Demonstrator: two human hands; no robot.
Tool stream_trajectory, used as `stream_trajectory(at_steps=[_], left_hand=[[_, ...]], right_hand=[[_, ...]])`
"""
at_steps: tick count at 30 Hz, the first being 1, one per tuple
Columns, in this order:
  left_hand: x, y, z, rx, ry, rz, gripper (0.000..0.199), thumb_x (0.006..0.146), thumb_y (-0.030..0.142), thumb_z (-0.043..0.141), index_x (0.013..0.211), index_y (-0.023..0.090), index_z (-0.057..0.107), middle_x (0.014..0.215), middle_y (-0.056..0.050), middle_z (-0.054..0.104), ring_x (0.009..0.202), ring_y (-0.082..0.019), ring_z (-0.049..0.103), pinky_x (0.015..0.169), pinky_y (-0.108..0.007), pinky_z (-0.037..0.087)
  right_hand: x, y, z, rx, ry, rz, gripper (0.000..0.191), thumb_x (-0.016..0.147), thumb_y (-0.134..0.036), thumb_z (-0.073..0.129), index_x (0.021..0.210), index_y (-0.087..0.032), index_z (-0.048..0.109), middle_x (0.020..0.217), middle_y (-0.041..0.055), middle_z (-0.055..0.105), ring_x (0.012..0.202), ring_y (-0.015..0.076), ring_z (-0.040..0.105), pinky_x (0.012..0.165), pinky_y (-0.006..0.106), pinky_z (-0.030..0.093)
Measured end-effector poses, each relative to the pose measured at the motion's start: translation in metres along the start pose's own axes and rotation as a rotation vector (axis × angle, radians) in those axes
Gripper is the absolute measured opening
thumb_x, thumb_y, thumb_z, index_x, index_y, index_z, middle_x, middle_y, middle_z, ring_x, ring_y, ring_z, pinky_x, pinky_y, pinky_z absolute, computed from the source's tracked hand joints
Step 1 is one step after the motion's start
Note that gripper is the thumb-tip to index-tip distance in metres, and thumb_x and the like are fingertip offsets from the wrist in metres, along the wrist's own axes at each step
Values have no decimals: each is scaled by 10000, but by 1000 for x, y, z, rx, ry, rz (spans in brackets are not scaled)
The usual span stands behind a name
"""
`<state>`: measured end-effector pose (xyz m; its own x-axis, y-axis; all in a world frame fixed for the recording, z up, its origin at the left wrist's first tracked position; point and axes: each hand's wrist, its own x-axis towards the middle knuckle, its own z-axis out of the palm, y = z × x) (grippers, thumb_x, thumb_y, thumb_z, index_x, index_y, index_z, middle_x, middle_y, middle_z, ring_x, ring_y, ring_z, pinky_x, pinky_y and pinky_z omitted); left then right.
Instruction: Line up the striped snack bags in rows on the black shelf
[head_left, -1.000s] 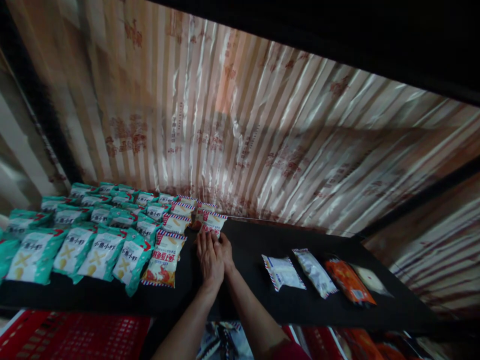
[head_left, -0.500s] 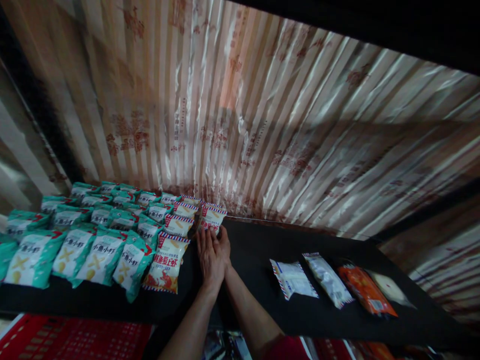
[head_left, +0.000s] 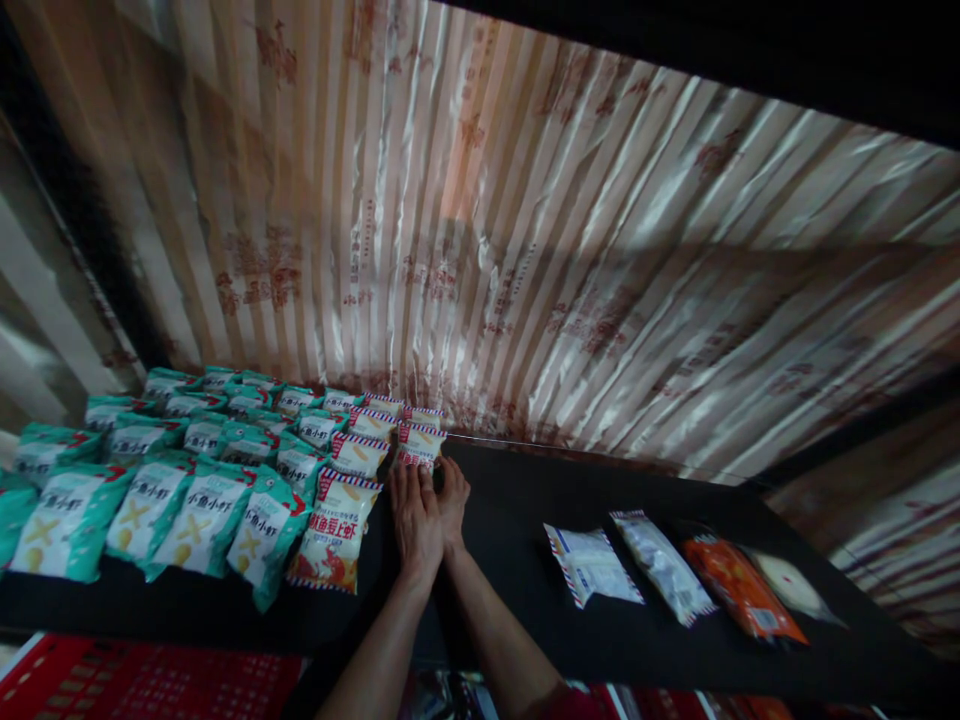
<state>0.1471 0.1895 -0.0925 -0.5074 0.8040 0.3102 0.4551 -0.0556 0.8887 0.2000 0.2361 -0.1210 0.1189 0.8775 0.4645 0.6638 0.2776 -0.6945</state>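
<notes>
My left hand reaches forward over the black shelf. Its stretched fingers rest against the lower front of a white and red snack bag with a striped edge, hiding the bag's bottom. Close beside it, my right hand is at the bag's lower right corner, its fingers slightly bent and apart. Behind this bag is another of the same kind. To the left runs a row of matching bags, with the nearest one leaning back at the front.
Several rows of teal and white snack bags fill the shelf's left side. Two pale packets, an orange packet and a whitish packet lie at right. A red basket is below; a wrinkled printed sheet hangs behind.
My right hand has shifted slightly right, its fingers easing away from the bag's side. The bag between my hands has moved slightly left and down. My left hand stays against its front.
</notes>
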Motion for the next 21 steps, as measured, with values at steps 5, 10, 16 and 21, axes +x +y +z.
stream_trajectory(at_steps=[5,10,16,21], left_hand=[[-3,-1,3,-30,-12,-57,377,887,259,355,1200,145,532,1394,-146,412,1365,-290,210,1124,-523,137],[-1,-3,4,-25,8,-54,424,890,275,333,1232,84,494,1416,-188,362,1375,-270,182,1129,-483,162],[5,-2,-1,-90,-42,-86,413,883,289,347,1237,140,499,1423,-118,380,1372,-241,200,1135,-457,160],[7,3,-3,-87,-85,-109,458,870,288,344,1246,70,491,1435,-156,345,1374,-243,189,1140,-414,159]], right_hand=[[-3,5,5,54,-52,47,364,804,-334,473,1127,-210,589,1185,127,576,1193,307,432,920,447,374],[-7,6,13,147,-86,34,378,793,-290,470,1155,-260,576,1176,92,581,1170,285,456,907,423,413],[-8,0,8,185,-41,74,395,763,-305,491,1134,-204,580,1191,119,547,1119,262,496,891,404,445],[-9,-6,1,222,11,80,371,746,-328,502,1056,-151,604,1163,144,541,1091,245,506,914,397,433]])
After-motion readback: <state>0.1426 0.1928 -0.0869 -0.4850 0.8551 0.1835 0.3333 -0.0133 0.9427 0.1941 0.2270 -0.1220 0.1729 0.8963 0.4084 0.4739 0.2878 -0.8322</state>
